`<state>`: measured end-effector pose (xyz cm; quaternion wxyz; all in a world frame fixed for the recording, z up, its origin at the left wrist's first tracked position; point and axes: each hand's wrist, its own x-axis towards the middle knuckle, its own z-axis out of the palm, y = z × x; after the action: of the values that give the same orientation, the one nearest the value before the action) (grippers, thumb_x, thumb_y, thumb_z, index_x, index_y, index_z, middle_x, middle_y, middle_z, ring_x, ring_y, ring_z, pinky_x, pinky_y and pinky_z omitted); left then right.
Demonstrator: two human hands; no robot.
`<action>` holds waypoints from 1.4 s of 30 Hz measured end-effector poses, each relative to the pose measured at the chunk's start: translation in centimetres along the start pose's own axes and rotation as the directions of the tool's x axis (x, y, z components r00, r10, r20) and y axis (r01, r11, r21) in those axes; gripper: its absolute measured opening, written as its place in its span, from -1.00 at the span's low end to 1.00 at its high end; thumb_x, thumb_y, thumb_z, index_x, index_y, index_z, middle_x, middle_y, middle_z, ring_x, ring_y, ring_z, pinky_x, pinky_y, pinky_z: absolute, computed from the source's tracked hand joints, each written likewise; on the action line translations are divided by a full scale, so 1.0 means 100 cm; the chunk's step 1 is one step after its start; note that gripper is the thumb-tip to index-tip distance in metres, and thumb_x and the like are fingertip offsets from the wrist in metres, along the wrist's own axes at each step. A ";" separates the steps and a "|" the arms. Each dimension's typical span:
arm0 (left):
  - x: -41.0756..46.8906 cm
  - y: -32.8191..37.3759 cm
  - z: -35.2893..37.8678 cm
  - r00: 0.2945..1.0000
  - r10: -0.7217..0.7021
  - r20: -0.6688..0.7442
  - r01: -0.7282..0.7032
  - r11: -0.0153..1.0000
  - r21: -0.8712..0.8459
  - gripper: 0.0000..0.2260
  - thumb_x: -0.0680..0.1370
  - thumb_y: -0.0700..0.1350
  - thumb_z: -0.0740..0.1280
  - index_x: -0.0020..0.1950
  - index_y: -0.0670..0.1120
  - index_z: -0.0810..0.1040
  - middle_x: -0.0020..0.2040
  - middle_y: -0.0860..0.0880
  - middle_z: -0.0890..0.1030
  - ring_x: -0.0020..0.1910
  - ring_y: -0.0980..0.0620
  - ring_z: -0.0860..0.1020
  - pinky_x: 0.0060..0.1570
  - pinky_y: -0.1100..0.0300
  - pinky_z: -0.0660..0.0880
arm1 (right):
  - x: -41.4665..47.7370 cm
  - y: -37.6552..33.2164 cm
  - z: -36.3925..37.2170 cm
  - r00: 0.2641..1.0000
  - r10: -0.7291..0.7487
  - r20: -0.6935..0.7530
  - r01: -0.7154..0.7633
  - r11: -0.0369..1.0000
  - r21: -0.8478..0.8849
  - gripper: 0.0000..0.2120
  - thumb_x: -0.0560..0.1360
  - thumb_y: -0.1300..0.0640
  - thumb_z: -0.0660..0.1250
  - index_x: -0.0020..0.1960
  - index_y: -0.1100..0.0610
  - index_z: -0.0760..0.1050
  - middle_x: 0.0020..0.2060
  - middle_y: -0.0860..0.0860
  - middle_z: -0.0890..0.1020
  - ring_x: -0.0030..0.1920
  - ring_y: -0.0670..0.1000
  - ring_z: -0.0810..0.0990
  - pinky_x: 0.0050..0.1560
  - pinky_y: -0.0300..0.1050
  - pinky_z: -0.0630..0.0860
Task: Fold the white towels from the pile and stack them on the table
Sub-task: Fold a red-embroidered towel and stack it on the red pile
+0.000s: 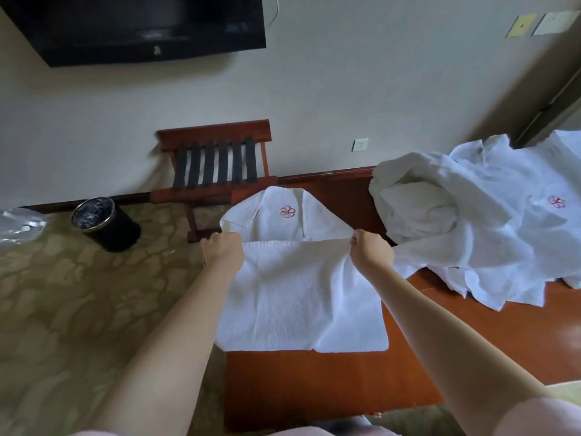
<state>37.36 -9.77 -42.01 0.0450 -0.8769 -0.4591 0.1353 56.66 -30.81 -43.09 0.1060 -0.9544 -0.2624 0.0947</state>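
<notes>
A white towel [298, 297] lies on the left end of the red-brown wooden table [314, 385], its lower half doubled up over itself. My left hand [224, 248] grips the left corner of the folded edge and my right hand [371, 251] pinches the right corner. That edge sits just below a red flower emblem [287, 211] on the white cloth behind it. A loose pile of white towels [465, 221] is heaped on the table to the right, one showing a red emblem.
A wooden luggage rack [217, 165] with black straps stands against the wall behind the table. A black waste bin [103, 223] sits on the patterned carpet at left. A dark TV [135, 26] hangs on the wall above.
</notes>
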 end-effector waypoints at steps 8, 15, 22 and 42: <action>0.038 0.017 0.006 0.991 0.005 0.133 -0.004 1.000 -0.013 -0.91 0.49 -0.23 0.27 -0.08 -0.06 0.48 0.02 -0.07 0.56 0.04 -0.07 0.50 -0.08 0.13 0.33 | 0.043 -0.007 0.018 0.983 -0.050 0.175 0.055 0.998 -0.025 -0.82 0.47 0.34 0.11 -0.12 0.14 0.45 -0.21 0.05 0.53 -0.25 0.08 0.48 -0.43 -0.20 0.23; 0.087 0.023 0.009 0.980 0.096 0.173 -0.060 0.977 -0.205 -0.89 0.54 -0.16 0.17 -0.20 -0.09 0.36 -0.01 -0.08 0.53 -0.08 -0.08 0.44 -0.24 0.13 0.34 | 0.086 -0.034 0.039 0.978 -0.053 0.204 0.041 0.997 0.060 -0.73 0.55 0.20 0.13 0.22 0.13 0.44 0.12 0.07 0.52 -0.06 0.08 0.52 -0.25 -0.13 0.39; 0.149 0.035 0.035 0.981 0.122 0.153 -0.071 0.951 -0.302 -0.82 0.56 -0.07 0.20 0.11 -0.11 0.44 0.17 -0.10 0.41 0.15 -0.12 0.40 -0.09 0.09 0.33 | 0.119 -0.066 0.069 0.932 -0.063 0.356 0.076 0.997 -0.022 -0.42 0.47 -0.19 0.31 0.35 0.11 0.28 0.26 0.08 0.37 0.26 0.13 0.36 -0.10 -0.03 0.51; 0.217 0.027 0.021 0.980 -0.195 -0.039 0.168 0.917 -0.363 -0.77 0.52 -0.34 0.19 0.16 -0.20 0.40 -0.17 -0.19 0.60 -0.24 -0.19 0.56 -0.39 0.14 0.35 | 0.195 -0.051 0.039 0.964 0.258 -0.073 -0.240 0.952 0.188 -0.91 0.53 0.17 0.14 0.01 0.13 0.39 -0.37 0.03 0.45 -0.33 0.12 0.42 -0.37 -0.13 0.27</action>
<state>50.67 6.37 -48.86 -0.0859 -0.8285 -0.5532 0.0123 69.69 -15.77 -48.01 0.1903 -0.9701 -0.1250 0.0841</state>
